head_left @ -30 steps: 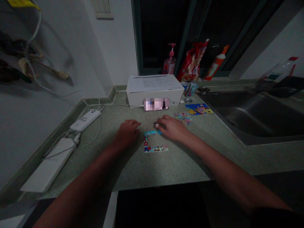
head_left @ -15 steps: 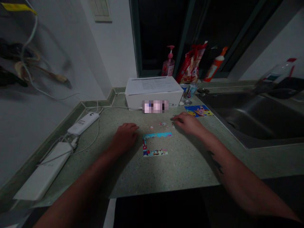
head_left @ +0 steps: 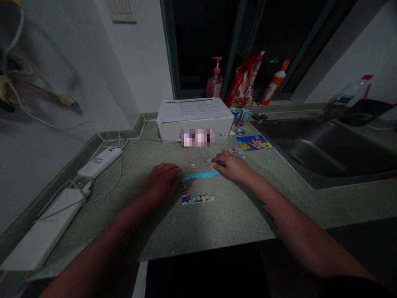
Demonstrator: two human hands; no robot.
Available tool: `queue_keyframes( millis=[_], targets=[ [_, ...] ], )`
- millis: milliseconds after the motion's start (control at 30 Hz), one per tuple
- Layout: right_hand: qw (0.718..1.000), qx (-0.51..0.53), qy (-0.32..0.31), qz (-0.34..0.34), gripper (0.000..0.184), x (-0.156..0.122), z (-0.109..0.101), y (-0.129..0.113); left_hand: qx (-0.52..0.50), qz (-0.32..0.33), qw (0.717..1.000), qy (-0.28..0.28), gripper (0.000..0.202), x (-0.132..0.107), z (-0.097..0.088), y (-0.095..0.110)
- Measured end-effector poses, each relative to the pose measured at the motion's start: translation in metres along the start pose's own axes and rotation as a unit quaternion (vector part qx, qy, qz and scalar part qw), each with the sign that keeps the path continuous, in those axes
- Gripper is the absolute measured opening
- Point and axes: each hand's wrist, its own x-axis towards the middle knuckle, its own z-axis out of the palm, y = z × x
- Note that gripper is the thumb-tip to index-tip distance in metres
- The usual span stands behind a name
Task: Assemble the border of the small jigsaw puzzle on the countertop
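Beyond the right hand (head_left: 232,166), pink-filled pump bottle (head_left: 215,85)

The left hand (head_left: 161,183) lies palm down, fingers extended toward the right. The right hand (head_left: 233,166) lies palm down, farther and to the right, its fingertips (head_left: 221,157) drawn together. The left forearm (head_left: 108,231) and right forearm (head_left: 294,225) converge from the near side; the hands remain apart.

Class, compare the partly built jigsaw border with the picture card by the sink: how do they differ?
The jigsaw border is a three-sided frame of joined pieces, open towards the right; the picture card is one whole rectangle. The border lies nearer the person, while the card sits beside the steel sink. Both lie flat on the speckled countertop and are brightly coloured.
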Motion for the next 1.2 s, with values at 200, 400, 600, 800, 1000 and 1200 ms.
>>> queue_keyframes(
  millis=[200, 400, 600, 800, 1000, 1200],
  targets=[
    [1.0, 0.0, -0.007, 0.028, 0.023, 0.002, -0.006, -0.007, -0.063, 0.097, 0.993, -0.02, 0.026, -0.008, -0.005, 0.026],
    [0.999, -0.01, -0.024, 0.044, 0.021, 0.007, -0.007, -0.011, -0.096, 0.207, 0.972, -0.052, 0.021, -0.015, 0.0, 0.047],
    [0.999, -0.008, -0.025, 0.034, 0.02, 0.012, -0.005, -0.008, -0.117, 0.265, 0.955, -0.065, 0.028, -0.019, 0.005, 0.061],
    [0.999, -0.011, -0.026, 0.024, 0.015, 0.012, -0.005, -0.004, -0.114, 0.275, 0.952, -0.076, 0.022, -0.021, 0.008, 0.065],
    [1.0, 0.005, -0.028, 0.012, 0.024, 0.013, -0.006, -0.001, -0.114, 0.278, 0.95, -0.084, 0.021, -0.021, 0.007, 0.064],
    [0.999, 0.003, -0.035, 0.0, 0.022, 0.016, -0.006, -0.003, -0.111, 0.285, 0.948, -0.088, 0.023, -0.022, 0.008, 0.064]
  ],
)
